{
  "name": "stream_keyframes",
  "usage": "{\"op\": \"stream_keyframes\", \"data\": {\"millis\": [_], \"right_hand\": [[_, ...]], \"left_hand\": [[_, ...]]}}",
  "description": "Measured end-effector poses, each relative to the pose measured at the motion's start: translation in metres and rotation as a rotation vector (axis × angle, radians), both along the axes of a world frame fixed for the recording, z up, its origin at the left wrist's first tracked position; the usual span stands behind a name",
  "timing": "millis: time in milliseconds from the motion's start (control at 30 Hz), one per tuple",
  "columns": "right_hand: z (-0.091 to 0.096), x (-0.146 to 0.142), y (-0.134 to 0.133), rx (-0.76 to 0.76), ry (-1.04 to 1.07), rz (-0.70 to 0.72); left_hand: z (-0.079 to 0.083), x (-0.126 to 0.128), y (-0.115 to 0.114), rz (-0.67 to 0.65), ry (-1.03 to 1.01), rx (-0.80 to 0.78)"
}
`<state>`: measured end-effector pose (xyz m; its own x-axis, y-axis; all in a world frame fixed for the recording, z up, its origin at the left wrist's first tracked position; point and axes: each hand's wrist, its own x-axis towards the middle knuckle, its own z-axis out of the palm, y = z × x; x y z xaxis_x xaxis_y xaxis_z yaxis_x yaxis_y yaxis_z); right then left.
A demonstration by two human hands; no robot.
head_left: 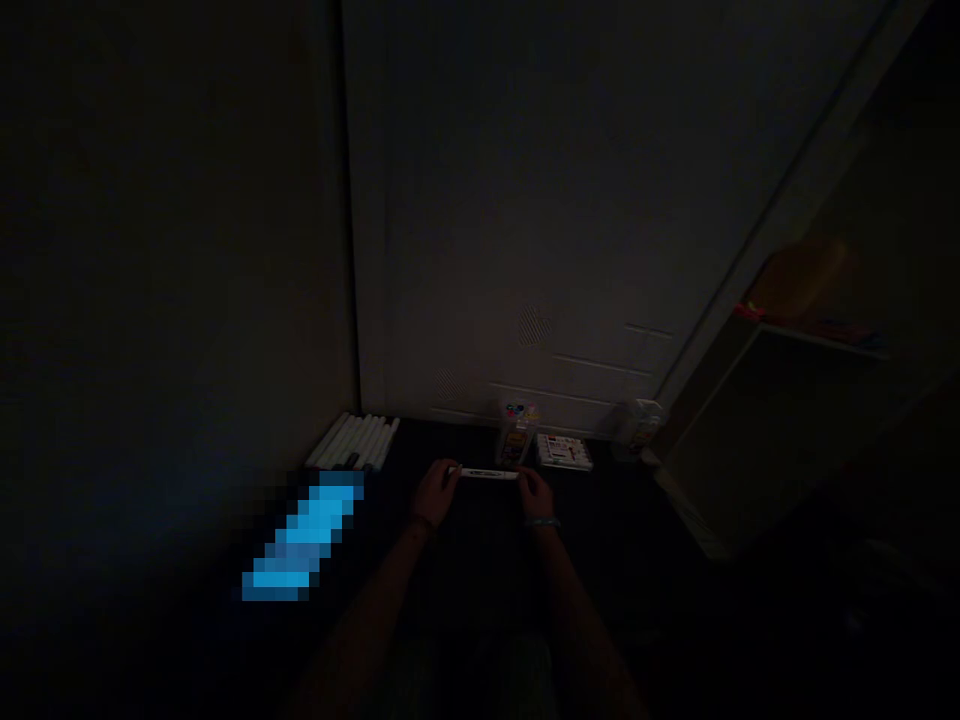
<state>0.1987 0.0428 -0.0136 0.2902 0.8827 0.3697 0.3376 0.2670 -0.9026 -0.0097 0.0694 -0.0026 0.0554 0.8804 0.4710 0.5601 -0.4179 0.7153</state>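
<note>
A white marker pen (pixel 486 473) with dark print along its barrel lies crosswise between my two hands above a dark tabletop. My left hand (pixel 436 492) pinches its left end, and my right hand (pixel 535 494) has its fingers closed on the right end. Just beyond the pen stands a clear plastic case (pixel 516 430) with coloured marks on top. Right of that case lies a flat pack of white markers (pixel 564 452) with a printed label. A row of several white markers (pixel 356 442) rests at the left. The scene is very dark, so fine details are hidden.
A bright blue pixelated screen (pixel 304 540) glows at the left. Another clear case (pixel 641 428) stands at the back right. A pale wall (pixel 525 220) rises behind the dark table (pixel 480 560). To the right is a shelf unit (pixel 750 430) with an orange-brown object (pixel 799 278) on top.
</note>
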Motion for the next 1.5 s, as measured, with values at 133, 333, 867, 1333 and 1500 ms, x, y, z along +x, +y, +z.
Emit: {"op": "stream_keyframes", "data": {"millis": [133,333,867,1333,1500], "right_hand": [[0.002,-0.0012,-0.0003,-0.002,0.008,-0.004],[0.0042,-0.0026,-0.0012,-0.003,-0.029,-0.012],[0.0085,-0.003,-0.004,-0.009,-0.075,-0.098],[0.0033,-0.002,0.0008,0.021,-0.056,-0.147],[0.0063,-0.0017,-0.0019,0.001,-0.072,-0.152]], "left_hand": [[-0.0011,-0.0008,0.0008,-0.004,0.019,0.005],[-0.0037,-0.0016,0.0029,-0.007,0.043,0.001],[-0.0077,-0.0028,0.0082,-0.071,0.062,-0.024],[0.0002,-0.0034,0.0056,-0.05,-0.066,-0.122],[-0.0001,-0.0023,0.0047,0.014,-0.034,-0.185]]}}
